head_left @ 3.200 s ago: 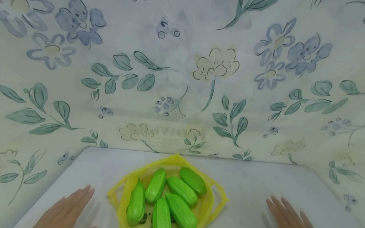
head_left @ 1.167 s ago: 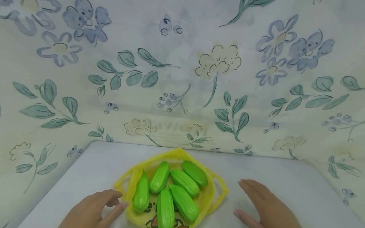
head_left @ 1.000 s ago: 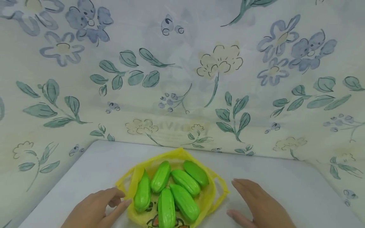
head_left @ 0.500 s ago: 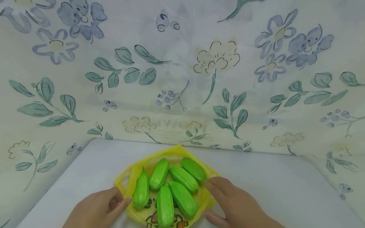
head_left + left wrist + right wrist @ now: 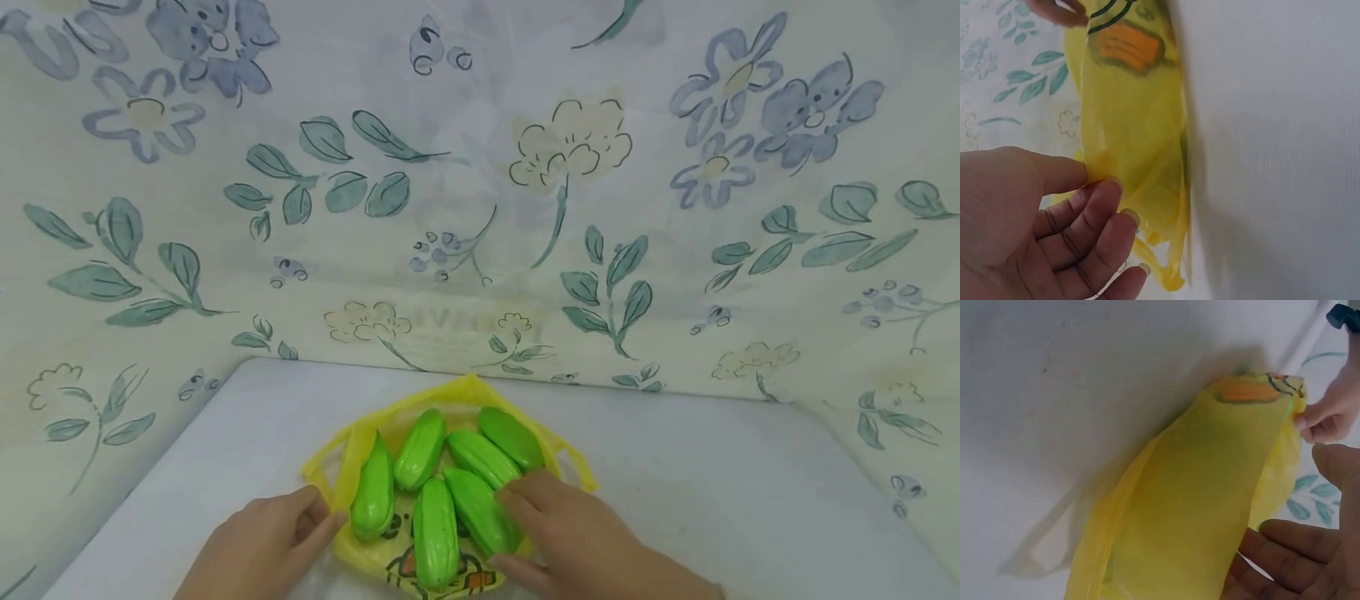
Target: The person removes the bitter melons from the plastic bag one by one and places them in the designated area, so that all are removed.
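Observation:
A thin yellow plastic bag [image 5: 351, 471] with a cartoon print and loop handles lies spread open on the white table. Inside it sit several plump, bright green, cucumber-like vegetables [image 5: 435, 533]. At the bag's left rim, my left hand [image 5: 262, 533] pinches the plastic between thumb and fingers; the left wrist view shows the film at that thumb tip. My right hand [image 5: 581, 533] reaches over the right rim, its fingertips at the lower right green vegetable [image 5: 480, 508] and thumb apart. In the right wrist view, its fingers pass behind the bag's edge, with contact on the vegetable hidden.
The white table [image 5: 697, 492] extends to both sides of the bag. A flower-printed cloth [image 5: 480, 183] stands as a wall behind and at the sides. A dark band [image 5: 1344, 317] shows on the left wrist in the right wrist view.
From resting wide apart, both hands have come in to the bag. The left now pinches the rim; the right has moved left over the right rim to the vegetables, which stay in place.

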`<state>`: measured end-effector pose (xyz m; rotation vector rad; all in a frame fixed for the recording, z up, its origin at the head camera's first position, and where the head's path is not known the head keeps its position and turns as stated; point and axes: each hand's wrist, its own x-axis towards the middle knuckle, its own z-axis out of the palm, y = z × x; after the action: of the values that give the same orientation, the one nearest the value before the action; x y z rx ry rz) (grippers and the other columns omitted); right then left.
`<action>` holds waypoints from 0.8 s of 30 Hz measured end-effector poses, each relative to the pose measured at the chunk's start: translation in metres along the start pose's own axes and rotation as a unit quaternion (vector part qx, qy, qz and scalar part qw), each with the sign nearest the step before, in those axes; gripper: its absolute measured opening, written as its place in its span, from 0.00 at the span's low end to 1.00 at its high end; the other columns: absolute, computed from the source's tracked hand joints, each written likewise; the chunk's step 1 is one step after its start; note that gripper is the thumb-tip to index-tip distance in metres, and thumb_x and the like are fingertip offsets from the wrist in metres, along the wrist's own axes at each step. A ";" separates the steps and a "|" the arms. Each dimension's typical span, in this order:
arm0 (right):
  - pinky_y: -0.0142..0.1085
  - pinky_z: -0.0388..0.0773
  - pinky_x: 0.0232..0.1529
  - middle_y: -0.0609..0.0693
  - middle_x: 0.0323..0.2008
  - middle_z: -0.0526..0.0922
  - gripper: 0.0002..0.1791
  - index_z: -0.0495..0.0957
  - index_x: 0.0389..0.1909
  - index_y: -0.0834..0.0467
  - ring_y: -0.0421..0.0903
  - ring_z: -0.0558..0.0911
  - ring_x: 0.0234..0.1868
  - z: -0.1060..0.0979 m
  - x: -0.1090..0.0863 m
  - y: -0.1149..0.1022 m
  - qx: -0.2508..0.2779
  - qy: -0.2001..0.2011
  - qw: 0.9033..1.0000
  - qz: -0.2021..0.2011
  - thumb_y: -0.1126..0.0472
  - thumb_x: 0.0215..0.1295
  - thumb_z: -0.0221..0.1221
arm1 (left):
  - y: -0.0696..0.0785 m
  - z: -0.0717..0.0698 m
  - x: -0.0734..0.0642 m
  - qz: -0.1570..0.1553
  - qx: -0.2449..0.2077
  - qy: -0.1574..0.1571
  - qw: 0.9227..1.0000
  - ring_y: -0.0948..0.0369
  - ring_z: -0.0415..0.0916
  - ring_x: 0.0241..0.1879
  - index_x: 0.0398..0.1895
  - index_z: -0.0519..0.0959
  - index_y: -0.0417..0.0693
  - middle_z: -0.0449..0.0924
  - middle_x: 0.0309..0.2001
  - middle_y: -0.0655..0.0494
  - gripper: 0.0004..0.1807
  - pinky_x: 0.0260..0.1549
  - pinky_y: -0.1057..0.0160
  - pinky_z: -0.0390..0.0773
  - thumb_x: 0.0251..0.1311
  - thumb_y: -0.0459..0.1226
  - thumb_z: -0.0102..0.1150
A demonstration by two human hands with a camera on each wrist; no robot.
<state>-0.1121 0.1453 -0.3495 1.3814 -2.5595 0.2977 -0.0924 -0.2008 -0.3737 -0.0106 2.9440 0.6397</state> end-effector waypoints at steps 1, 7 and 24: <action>0.37 0.81 0.54 0.48 0.53 0.82 0.28 0.80 0.59 0.60 0.44 0.80 0.56 0.002 0.002 0.000 -0.003 0.001 1.000 -0.006 0.40 0.76 0.60 | -0.001 0.001 -0.001 0.004 -0.004 0.004 1.000 0.63 0.71 0.25 0.33 0.80 0.51 0.77 0.25 0.65 0.11 0.30 0.58 0.77 0.68 0.46 0.68; 0.36 0.81 0.52 0.46 0.49 0.84 0.26 0.82 0.55 0.58 0.43 0.81 0.53 0.013 0.009 -0.003 -0.023 -0.013 1.000 -0.003 0.39 0.75 0.60 | -0.003 0.006 -0.004 0.015 -0.017 0.014 1.000 0.64 0.70 0.26 0.34 0.80 0.52 0.76 0.26 0.67 0.08 0.29 0.59 0.75 0.68 0.42 0.69; 0.32 0.76 0.35 0.43 0.37 0.79 0.27 0.81 0.47 0.54 0.39 0.77 0.41 0.018 0.017 -0.004 -0.010 -0.083 0.992 0.093 0.33 0.73 0.57 | 0.000 0.004 -0.005 0.028 -0.029 0.041 0.998 0.68 0.72 0.27 0.34 0.80 0.55 0.77 0.26 0.69 0.07 0.30 0.62 0.76 0.68 0.42 0.69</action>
<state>-0.1195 0.1245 -0.3611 1.2099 -2.8261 0.1938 -0.0873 -0.1988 -0.3768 0.0421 3.0125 0.7497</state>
